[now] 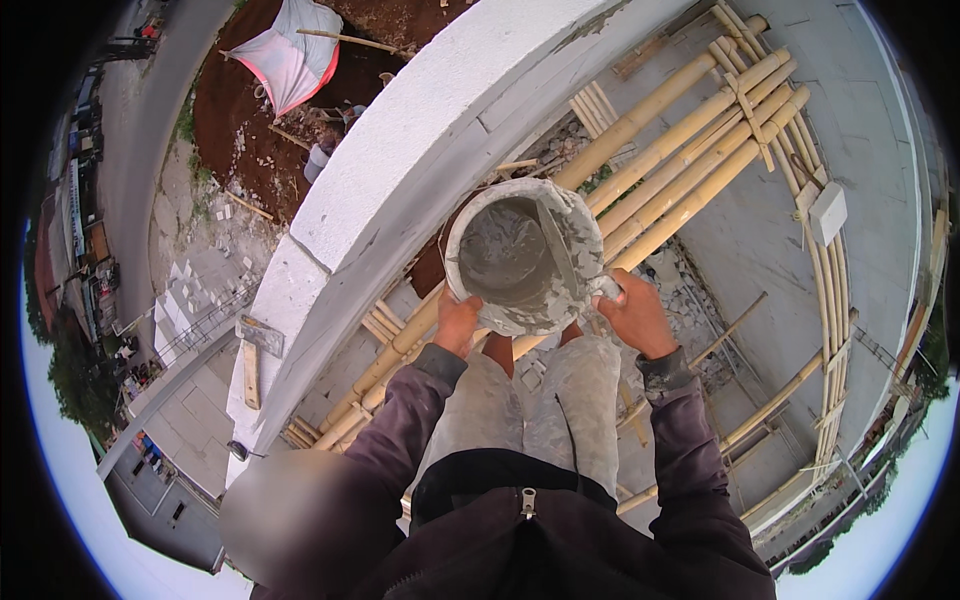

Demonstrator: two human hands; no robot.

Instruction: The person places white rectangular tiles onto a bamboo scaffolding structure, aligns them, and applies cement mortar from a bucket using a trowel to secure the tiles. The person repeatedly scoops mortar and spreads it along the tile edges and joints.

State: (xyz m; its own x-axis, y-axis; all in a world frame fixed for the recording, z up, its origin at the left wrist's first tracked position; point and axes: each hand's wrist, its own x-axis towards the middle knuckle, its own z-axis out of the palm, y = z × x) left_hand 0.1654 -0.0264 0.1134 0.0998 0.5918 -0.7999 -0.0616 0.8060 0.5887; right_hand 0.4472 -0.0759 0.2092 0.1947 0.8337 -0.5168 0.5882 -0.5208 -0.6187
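Note:
A round bucket (597, 225), caked with grey mortar, is held before my legs, tilted so its inside faces up. Wet grey mortar (505, 250) lies in it. My left hand (458, 322) is closed on the near left rim, thumb on top. My right hand (638, 315) grips the near right side, around a mortar-smeared, pale lump or handle at the rim; which one I cannot tell. A flat-bladed tool with a wooden handle (251, 375) rests on the white block wall (375, 140), left of my left arm.
Bamboo poles (690, 150), lashed together as scaffolding, run under and beyond the bucket. Rubble (670, 275) shows far below between them. A white block piece (828, 213) sits on the right-hand poles. Outside the wall, a pale tarp (290, 50) hangs over red soil near a person (318, 160).

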